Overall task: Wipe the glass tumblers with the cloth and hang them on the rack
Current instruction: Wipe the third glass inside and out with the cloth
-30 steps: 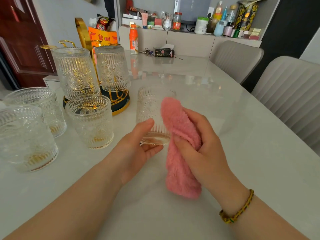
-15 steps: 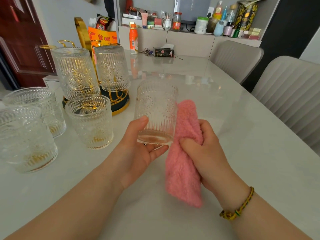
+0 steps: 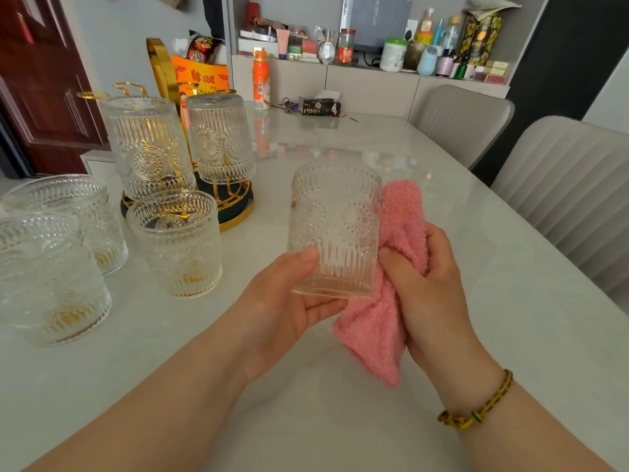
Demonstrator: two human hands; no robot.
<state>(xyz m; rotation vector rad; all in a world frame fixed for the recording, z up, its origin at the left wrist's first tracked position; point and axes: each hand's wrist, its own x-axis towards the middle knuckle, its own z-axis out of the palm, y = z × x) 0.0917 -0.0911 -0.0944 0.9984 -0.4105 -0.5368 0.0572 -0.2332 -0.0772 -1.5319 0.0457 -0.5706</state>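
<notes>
Head view: the left hand grips a glass tumbler by its base, right of the gold rack and above the worktop. The right hand clutches the pink cloth against the tumbler's side. Two upturned tumblers hang on the rack.

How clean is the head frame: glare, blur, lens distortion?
Head view: sharp, with no motion blur on the left hand, right hand, held tumbler or pink cloth, and the embossing is legible. The glossy table mirrors the orange bottle and carries pale reflections at mid-table. The light is soft, with only faint shadows. Wide-angle bending tilts the door and chairs at the edges.
</notes>
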